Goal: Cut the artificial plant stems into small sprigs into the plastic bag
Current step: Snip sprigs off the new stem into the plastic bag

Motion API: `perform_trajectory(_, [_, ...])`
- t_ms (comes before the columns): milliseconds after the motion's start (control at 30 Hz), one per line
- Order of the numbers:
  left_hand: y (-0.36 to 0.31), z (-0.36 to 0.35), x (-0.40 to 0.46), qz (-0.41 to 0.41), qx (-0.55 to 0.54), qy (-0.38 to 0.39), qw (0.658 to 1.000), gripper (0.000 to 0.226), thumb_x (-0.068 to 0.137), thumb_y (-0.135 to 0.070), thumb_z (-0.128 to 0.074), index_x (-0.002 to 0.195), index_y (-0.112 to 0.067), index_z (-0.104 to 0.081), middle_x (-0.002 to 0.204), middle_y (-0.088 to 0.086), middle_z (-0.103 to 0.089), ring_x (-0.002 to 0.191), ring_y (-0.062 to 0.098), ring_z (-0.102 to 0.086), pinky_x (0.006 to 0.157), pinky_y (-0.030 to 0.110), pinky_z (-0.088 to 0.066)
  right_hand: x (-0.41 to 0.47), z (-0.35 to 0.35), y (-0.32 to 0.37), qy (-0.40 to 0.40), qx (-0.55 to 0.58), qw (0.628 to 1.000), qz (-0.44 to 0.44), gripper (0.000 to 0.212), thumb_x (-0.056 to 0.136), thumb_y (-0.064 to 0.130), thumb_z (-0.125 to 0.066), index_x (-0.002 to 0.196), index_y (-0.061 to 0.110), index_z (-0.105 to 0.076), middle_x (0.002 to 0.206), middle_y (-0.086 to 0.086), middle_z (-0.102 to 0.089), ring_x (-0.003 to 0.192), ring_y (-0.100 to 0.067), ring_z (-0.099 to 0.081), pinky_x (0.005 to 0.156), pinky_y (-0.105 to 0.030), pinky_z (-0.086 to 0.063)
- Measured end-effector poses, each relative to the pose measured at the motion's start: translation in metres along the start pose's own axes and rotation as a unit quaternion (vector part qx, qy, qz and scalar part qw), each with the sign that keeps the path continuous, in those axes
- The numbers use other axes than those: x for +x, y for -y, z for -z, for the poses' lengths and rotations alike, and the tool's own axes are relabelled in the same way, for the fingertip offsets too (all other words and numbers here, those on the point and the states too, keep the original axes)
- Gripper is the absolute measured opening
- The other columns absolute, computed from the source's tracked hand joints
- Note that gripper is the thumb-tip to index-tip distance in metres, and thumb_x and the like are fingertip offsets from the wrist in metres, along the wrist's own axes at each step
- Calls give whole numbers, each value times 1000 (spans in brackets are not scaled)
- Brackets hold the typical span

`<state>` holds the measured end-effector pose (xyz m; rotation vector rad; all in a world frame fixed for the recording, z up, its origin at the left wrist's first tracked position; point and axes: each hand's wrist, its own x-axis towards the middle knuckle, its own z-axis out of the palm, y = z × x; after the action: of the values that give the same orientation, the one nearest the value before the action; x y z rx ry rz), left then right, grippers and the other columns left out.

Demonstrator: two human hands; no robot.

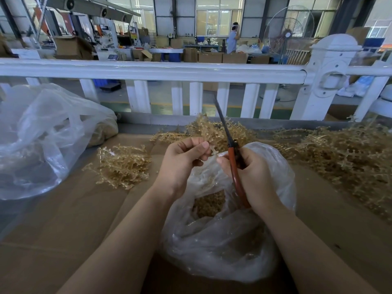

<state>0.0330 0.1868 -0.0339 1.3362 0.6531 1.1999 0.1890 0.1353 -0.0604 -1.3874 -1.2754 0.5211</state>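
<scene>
My left hand pinches a short pale stem piece between thumb and fingers, just above the mouth of a clear plastic bag. Tan cut sprigs lie inside the bag. My right hand grips orange-handled scissors, blades closed and pointing up and away. The scissors sit right beside the stem piece. Uncut tan artificial plant stems lie in a small heap on the left, behind my hands, and in a big heap on the right.
Brown cardboard covers the work surface. A large clear bag partly filled with sprigs sits at far left. A white railing runs along the far edge. Beyond it are boxes, a standing fan and a person.
</scene>
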Motion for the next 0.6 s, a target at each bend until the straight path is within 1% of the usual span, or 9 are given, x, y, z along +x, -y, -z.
perform_trajectory(33, [-1, 1, 0, -4, -8, -8, 1000, 24, 95, -4, -59, 74, -12, -66, 69, 0, -62, 62, 10, -51, 62, 18, -44, -1, 0, -1, -5, -23, 1000, 11, 22, 82, 50, -74, 90, 31, -65, 87, 22, -70, 81, 4, -65, 67, -9, -48])
perform_trajectory(100, [-2, 4, 2, -9, -29, -26, 999, 22, 95, -3, -58, 76, -11, -65, 68, 1, -60, 61, 9, -50, 61, 18, -43, -2, 1, -2, -11, -77, 996, 35, 37, 73, 69, -68, 89, 37, -60, 87, 26, -66, 85, 9, -61, 66, -6, -44])
perform_trajectory(167, [-3, 6, 3, -18, -36, -31, 999, 22, 96, -2, -56, 77, -10, -64, 69, 4, -58, 61, 10, -49, 61, 17, -43, -3, 1, -4, -13, -140, 989, 56, 49, 67, 81, -59, 89, 38, -56, 81, 20, -64, 81, 5, -60, 62, -12, -43])
perform_trajectory(233, [-3, 8, 4, -31, -33, -27, 999, 23, 96, 2, -52, 77, -6, -61, 69, 5, -57, 61, 11, -48, 60, 17, -42, -2, -1, -8, -21, -208, 974, 90, 55, 68, 84, -55, 89, 34, -52, 80, 16, -60, 76, 0, -59, 62, -21, -46])
perform_trajectory(333, [-2, 10, 5, -38, -31, -19, 999, 25, 96, 6, -47, 77, -4, -59, 65, 2, -58, 60, 10, -48, 59, 18, -42, -2, -3, -9, -41, -266, 955, 124, 54, 71, 83, -55, 88, 32, -48, 79, 19, -56, 75, 1, -55, 59, -18, -44])
perform_trajectory(467, [-1, 11, 5, -33, -15, -15, 999, 33, 97, 4, -48, 71, -12, -63, 66, -1, -60, 61, 9, -51, 62, 17, -43, -2, -1, -11, -48, -287, 948, 127, 55, 71, 85, -54, 85, 33, -46, 77, 18, -56, 72, -1, -55, 58, -20, -44])
perform_trajectory(533, [0, 10, 4, -29, -16, -15, 999, 43, 96, 5, -49, 66, -19, -68, 66, -1, -60, 62, 9, -51, 64, 19, -43, -2, -1, -12, -51, -299, 944, 128, 51, 74, 82, -59, 83, 34, -42, 76, 18, -54, 70, -2, -54, 56, -19, -40])
perform_trajectory(600, [0, 10, 4, -28, -21, -16, 999, 45, 96, 5, -50, 64, -20, -70, 65, -2, -61, 61, 9, -50, 65, 19, -43, -2, -1, -12, -54, -311, 941, 125, 51, 74, 81, -61, 81, 36, -38, 72, 19, -50, 66, -2, -51, 54, -20, -36])
